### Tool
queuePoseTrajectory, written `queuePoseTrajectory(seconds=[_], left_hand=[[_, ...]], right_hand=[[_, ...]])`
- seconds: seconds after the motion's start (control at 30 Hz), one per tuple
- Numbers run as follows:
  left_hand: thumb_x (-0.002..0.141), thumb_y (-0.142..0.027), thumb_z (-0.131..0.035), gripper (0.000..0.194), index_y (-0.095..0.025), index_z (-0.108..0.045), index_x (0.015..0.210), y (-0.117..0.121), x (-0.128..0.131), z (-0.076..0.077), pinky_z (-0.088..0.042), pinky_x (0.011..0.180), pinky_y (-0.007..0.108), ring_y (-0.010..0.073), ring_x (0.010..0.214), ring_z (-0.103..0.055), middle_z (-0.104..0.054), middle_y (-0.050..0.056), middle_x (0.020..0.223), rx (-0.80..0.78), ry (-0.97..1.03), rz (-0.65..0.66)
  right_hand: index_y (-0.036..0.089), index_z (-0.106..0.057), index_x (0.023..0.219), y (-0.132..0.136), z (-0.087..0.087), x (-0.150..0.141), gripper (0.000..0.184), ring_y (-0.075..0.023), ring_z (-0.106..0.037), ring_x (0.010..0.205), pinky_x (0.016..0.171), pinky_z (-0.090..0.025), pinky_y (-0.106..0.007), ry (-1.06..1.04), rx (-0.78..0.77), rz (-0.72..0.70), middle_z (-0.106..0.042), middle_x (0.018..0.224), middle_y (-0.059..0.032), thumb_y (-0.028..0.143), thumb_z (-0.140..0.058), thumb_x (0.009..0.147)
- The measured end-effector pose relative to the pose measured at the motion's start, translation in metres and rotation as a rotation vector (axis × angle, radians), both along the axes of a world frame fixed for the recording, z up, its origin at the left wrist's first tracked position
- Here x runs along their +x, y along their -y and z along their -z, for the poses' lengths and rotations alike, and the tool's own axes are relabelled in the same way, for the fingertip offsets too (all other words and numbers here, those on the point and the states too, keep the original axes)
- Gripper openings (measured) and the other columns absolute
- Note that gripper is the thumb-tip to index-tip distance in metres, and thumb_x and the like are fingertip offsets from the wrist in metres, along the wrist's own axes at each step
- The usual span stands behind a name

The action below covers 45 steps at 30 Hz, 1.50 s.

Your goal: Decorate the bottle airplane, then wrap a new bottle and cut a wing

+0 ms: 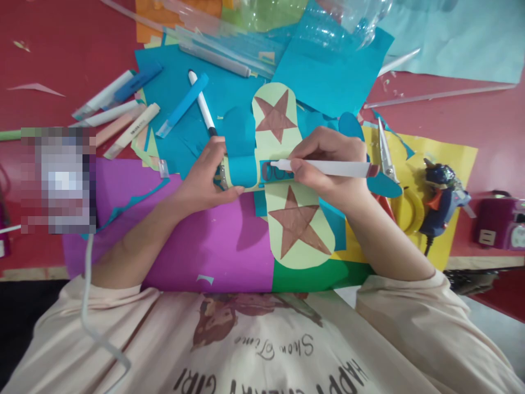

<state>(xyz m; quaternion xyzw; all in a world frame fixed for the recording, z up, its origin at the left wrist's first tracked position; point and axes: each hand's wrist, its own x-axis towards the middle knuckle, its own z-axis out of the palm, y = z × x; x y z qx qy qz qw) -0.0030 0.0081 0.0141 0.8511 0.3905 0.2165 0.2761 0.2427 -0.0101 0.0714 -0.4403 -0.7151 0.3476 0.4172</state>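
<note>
A paper plane craft lies in the middle: a pale green wing (287, 180) with two brown stars crosses a blue paper-wrapped body (241, 148). My right hand (328, 164) is closed on a white marker (324, 167), whose tip touches a blue strip (276, 171) on the wing, where round marks are drawn. My left hand (207, 178) is closed on the blue body, steadying it from the left.
Purple (184, 241), green and yellow paper sheets lie under the craft on a red table. Several markers (123, 117) and teal paper (184, 82) lie at upper left. Scissors (386, 150), a glue gun (441, 200) and a purple device (502, 224) sit right. Clear plastic bottles (320, 16) lie at top.
</note>
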Motion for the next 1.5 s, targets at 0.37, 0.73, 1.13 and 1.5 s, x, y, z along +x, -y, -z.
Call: queuePoseTrajectory(seconds=[0.37,0.73,1.13,1.5], left_hand=[[0.076,-0.062,-0.055,0.053,-0.026,-0.045,0.113,0.000,0.002,-0.001,-0.047,0.096,0.050,0.0316,0.115,-0.052,-0.053,0.009,0.119,-0.037,0.053,-0.040],[0.078,-0.066,-0.052,0.056,-0.025,-0.042,0.115,-0.001,0.000,-0.002,-0.047,0.095,0.053,0.0319,0.115,-0.052,-0.052,0.010,0.120,-0.033,0.013,-0.019],[0.079,-0.060,-0.052,0.053,-0.023,-0.042,0.117,-0.001,0.000,-0.002,-0.048,0.095,0.053,0.0321,0.116,-0.052,-0.053,0.012,0.120,0.004,0.012,-0.008],[0.075,-0.063,-0.058,0.056,-0.024,-0.045,0.113,0.001,-0.004,0.002,-0.044,0.100,0.051,0.0337,0.122,-0.049,-0.053,0.010,0.125,-0.049,0.019,-0.056]], right_hand=[[0.019,-0.058,0.060,0.001,-0.002,0.003,0.022,-0.0082,-0.048,0.052,0.046,-0.037,-0.024,0.028,0.008,-0.069,-0.055,0.055,0.0028,0.025,-0.062,0.081],[0.019,-0.056,0.058,0.000,-0.008,0.002,0.024,-0.0078,-0.049,0.050,0.045,-0.037,-0.023,0.068,-0.029,-0.124,-0.058,0.056,0.0021,0.027,-0.061,0.080],[0.019,-0.057,0.060,-0.001,-0.006,0.002,0.023,-0.0083,-0.050,0.051,0.044,-0.038,-0.023,0.034,-0.012,-0.102,-0.059,0.058,0.0014,0.028,-0.061,0.080],[0.019,-0.056,0.060,-0.002,-0.010,0.002,0.016,-0.0087,-0.051,0.051,0.045,-0.037,-0.023,0.061,-0.038,-0.142,-0.060,0.058,0.0014,0.019,-0.057,0.076]])
